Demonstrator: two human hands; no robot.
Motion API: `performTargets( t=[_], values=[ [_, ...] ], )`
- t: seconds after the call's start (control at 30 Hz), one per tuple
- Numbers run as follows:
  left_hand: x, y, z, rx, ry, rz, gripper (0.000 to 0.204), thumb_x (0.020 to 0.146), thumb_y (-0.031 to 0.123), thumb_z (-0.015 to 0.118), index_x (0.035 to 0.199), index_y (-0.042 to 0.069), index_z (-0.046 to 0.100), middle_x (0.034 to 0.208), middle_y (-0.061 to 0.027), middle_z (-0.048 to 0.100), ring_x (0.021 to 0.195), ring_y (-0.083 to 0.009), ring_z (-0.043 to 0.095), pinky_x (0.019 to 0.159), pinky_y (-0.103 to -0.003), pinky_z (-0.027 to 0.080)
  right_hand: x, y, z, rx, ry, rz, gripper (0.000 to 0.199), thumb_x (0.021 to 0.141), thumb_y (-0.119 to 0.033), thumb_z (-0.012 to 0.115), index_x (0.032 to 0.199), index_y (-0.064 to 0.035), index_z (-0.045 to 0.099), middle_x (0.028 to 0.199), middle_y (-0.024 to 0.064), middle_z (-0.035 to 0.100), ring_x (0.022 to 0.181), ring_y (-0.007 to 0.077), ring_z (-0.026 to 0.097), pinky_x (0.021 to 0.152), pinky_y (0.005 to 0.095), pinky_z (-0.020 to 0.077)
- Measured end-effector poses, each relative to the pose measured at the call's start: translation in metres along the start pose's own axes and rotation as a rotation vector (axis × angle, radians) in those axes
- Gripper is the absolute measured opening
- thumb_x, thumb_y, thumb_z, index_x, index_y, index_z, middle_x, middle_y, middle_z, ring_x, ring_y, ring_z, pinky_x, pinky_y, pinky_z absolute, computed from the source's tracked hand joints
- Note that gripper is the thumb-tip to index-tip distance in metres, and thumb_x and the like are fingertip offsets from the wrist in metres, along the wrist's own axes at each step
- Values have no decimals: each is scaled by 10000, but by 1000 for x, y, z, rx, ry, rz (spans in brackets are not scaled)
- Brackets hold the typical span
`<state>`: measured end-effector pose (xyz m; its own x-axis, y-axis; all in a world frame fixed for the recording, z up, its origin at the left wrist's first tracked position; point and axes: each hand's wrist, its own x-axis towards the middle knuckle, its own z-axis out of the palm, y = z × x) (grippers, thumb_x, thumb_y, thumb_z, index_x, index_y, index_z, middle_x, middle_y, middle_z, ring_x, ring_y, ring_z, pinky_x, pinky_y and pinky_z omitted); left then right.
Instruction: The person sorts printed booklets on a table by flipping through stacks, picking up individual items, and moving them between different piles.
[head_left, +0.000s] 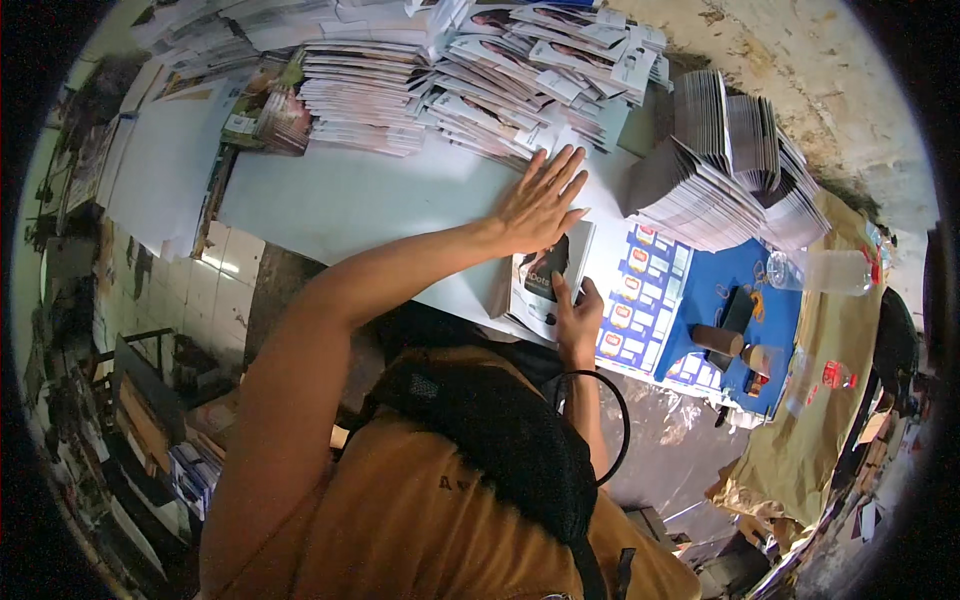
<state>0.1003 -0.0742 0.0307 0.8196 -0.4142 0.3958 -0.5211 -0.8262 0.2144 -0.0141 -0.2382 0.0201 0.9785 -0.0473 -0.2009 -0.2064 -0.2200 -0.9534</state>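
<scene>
A small stack of printed booklets [533,281] with dark picture covers lies at the near edge of the white table [330,200]. My right hand [578,318] grips its right side, with the thumb on top of the cover. My left hand [545,205] is stretched out flat, fingers spread, over the far end of this stack. Its fingertips reach toward a heap of loose folded booklets [500,100]; whether the palm touches the stack I cannot tell.
More folded booklets [365,95] are piled along the back. Tall bundles [700,160] stand on the right. Beyond a printed sheet [635,295] is a blue board [700,310] with a brown cylinder [717,340] and rubber bands [757,304]. A clear plastic bottle [825,272] lies at the far right.
</scene>
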Motion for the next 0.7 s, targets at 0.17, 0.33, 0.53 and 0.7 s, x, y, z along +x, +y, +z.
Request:
performTargets(
  t=[0.17, 0.33, 0.53, 0.7],
  values=[
    [-2, 35, -26, 329, -54, 239, 744, 995, 508, 415, 1469, -60, 349, 1592, -232, 210, 1501, -336, 134, 1210, -491, 94, -5, 5, 0, -54, 52, -19, 295, 939, -243, 679, 885, 40, 616, 659, 44, 565, 616, 101, 451, 551, 301, 418],
    [-28, 31, -15, 42, -248, -91, 929, 977, 655, 246, 1459, -137, 286, 1576, -261, 220, 1495, -377, 116, 1198, -536, 77, -6, -1, -2, -58, 28, 33, 282, 937, -227, 681, 901, 46, 622, 674, 67, 600, 626, 99, 482, 550, 289, 410],
    [-36, 15, -3, -113, -123, -63, 785, 992, 532, 383, 1443, -109, 343, 1566, -237, 259, 1478, -394, 161, 1165, -595, 152, -6, -1, 0, -59, 38, -22, 263, 930, -210, 693, 895, 36, 605, 718, 40, 602, 659, 79, 481, 557, 267, 409],
    [-47, 37, -11, 17, -74, -139, 786, 996, 517, 380, 1454, -117, 314, 1567, -265, 235, 1480, -400, 154, 1161, -614, 108, -5, 4, 1, -73, 61, -33, 310, 920, -231, 699, 902, 63, 603, 694, 79, 607, 661, 97, 479, 571, 297, 425]
  ],
)
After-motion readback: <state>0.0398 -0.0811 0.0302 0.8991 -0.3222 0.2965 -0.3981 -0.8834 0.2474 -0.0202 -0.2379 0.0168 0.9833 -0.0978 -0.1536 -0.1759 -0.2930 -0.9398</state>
